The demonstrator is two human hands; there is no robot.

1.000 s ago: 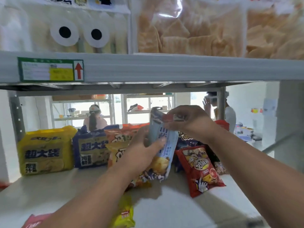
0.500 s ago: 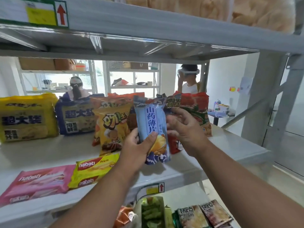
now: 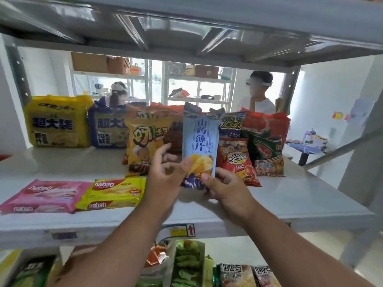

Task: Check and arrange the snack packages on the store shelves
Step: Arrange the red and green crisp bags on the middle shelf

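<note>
Head view: pale blue foil crisp packet [image 3: 200,141] is standing upright above the grey metal shelf [image 3: 290,195], among other snack bags. Left hand [image 3: 165,179] is pinching its lower left edge; right hand [image 3: 226,187] is gripping its bottom right corner. Yellow wafer pack [image 3: 115,192] is lying flat to the left.

You face bright backlight from the windows [image 3: 157,83]; frame edges smear and bend, the upper shelf [image 3: 186,23] blurs.

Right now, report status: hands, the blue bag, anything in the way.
Both hands, left hand and right hand, pinch blue chip bag upright at its bottom. Orange bag and red bag crowd either side.
</note>
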